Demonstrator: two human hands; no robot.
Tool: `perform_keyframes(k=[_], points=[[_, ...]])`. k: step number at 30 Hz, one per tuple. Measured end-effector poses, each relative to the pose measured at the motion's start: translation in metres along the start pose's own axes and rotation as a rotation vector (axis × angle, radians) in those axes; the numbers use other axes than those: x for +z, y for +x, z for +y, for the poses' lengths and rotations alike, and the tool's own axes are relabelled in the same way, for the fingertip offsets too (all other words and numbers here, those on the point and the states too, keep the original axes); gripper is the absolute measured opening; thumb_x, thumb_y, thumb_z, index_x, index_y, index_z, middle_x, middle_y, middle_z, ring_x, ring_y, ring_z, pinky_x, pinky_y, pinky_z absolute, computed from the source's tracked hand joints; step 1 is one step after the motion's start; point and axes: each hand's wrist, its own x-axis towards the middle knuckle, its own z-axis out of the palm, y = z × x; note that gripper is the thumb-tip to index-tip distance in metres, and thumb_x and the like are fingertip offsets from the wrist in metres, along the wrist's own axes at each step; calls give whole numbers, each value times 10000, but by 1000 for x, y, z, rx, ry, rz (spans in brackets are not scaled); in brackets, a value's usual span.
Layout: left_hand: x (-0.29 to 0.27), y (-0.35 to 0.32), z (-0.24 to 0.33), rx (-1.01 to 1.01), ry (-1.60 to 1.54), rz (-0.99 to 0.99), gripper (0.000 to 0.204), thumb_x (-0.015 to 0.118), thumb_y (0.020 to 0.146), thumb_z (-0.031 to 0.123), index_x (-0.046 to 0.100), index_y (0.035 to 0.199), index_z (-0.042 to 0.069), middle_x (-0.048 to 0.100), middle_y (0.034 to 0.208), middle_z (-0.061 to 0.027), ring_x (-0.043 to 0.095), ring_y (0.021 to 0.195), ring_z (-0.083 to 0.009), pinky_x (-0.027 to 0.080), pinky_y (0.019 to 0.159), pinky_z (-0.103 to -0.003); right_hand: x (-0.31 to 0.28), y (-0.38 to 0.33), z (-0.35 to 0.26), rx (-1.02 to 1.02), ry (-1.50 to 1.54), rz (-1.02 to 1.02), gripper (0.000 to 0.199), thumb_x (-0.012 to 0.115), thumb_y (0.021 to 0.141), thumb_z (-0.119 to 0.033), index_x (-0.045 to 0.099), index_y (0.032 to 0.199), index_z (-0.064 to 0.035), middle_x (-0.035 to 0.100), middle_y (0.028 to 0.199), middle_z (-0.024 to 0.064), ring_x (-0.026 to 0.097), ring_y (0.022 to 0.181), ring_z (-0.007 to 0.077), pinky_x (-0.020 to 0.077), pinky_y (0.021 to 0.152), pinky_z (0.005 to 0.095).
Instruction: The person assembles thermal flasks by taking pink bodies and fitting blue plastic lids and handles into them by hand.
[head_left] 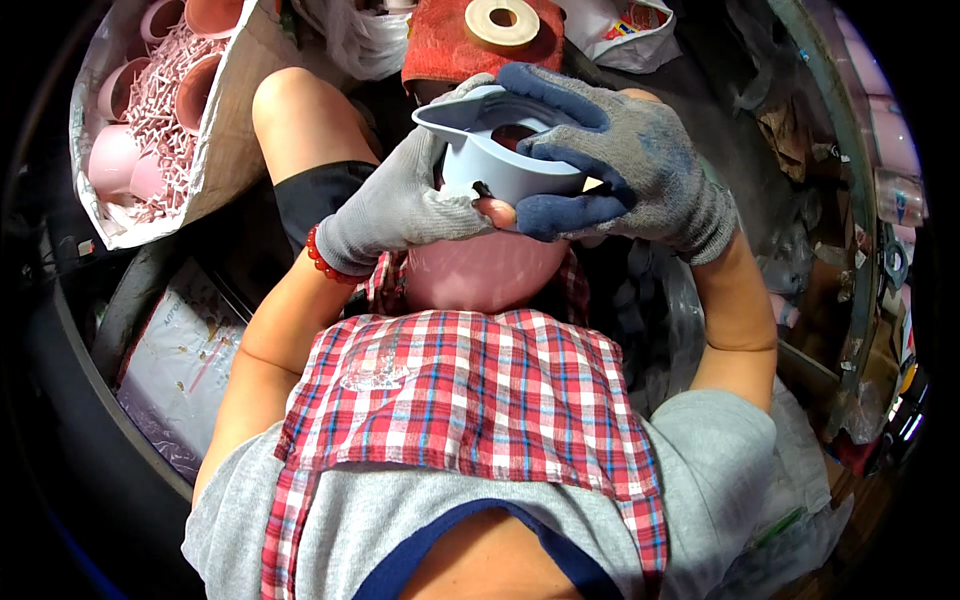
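Left hand: the left hand (pixel 400 205), in a plain grey knit glove, is wrapped around the near side of a pale blue-grey moulded plastic part with a pouring-lip shape (pixel 490 140); its grip is clamped on that part, a bare fingertip showing through the glove by a small dark spot on the wall.
Right hand: the right hand (pixel 625 165), in a grey glove with dark blue coated fingers, is closed over the part's far rim and underside.
Where the part is: it is held up over the lap, just above a round pink plastic bowl (pixel 485 272) resting against a red checked apron (pixel 470 400).
Doing it well: the part is best kept steady by the left hand while the rim is worked by the right; the thin lip should not be squeezed out of shape.
Packages and labels: a pale cardboard box of pink plastic cups and sprue pieces (pixel 150 110) is seen at upper left; a tan roll of tape (pixel 502 22) lies on a red cloth (pixel 440 45) at top; a white plastic bag with a red and yellow printed patch (pixel 625 25) sits beside it; a flat clear-wrapped white sheet with pink print (pixel 180 370) lies at lower left.
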Motion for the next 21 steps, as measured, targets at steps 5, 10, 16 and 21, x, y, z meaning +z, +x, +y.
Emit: perform_keyframes(k=[5,10,16,21], points=[[-9,-1,13,10,66,151,841,819,645,315,404,1299,-13,485,1225,-67,445,1152,-157,339,992,-303,2,8,41,143,848,19,555,731,772,-298,536,1216,-27,560,1234,103,541,1132,194,442,963,339],[-36,-12,18,122,-78,454,935,797,670,424,336,1339,-38,513,1228,-95,486,1124,-174,376,969,-307,23,30,115,729,585,293,558,669,832,-307,474,1283,-42,534,1256,109,554,1092,175,445,910,305],[-88,14,35,412,298,603,841,762,699,482,424,1281,-25,544,1194,-83,528,1068,-172,438,896,-300,142,52,205,553,-473,63,975,572,669,-722,262,1441,-214,244,1460,201,261,1317,425,291,1004,579],[-92,55,42,553,439,558,833,787,696,435,411,1279,-25,531,1206,-90,504,1097,-185,416,917,-317,156,50,211,473,-300,-47,764,613,709,-542,412,1347,-174,399,1318,172,384,1199,399,341,972,533]])
